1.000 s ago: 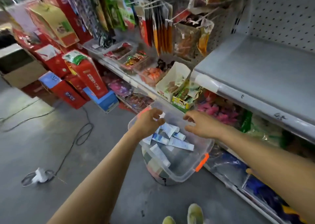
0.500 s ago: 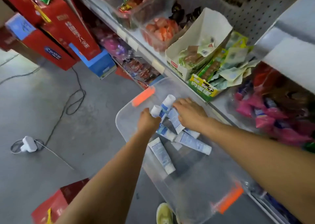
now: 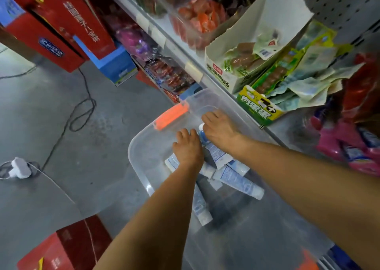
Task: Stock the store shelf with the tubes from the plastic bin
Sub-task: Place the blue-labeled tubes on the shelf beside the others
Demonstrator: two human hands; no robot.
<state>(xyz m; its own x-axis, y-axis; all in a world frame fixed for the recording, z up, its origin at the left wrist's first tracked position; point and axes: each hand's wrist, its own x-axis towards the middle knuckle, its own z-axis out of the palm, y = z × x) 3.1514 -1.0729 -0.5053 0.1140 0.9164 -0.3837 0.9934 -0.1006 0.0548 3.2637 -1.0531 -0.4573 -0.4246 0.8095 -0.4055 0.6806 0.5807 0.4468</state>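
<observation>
Head view: right hand (image 3: 221, 131) grips tube (image 3: 216, 153) in plastic bin (image 3: 138, 162); left hand (image 3: 188, 149) beside, grip unclear.

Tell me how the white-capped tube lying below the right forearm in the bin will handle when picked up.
The tube flattens away from its white cap, so it probably dents when squeezed. Its glossy skin may slip. The round cap end could roll on the smooth floor of the plastic bin.

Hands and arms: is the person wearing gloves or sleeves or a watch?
No. The left arm and right arm are bare to the picture's edge, no sleeves. The left hand and right hand show no gloves, watch or rings.
</observation>
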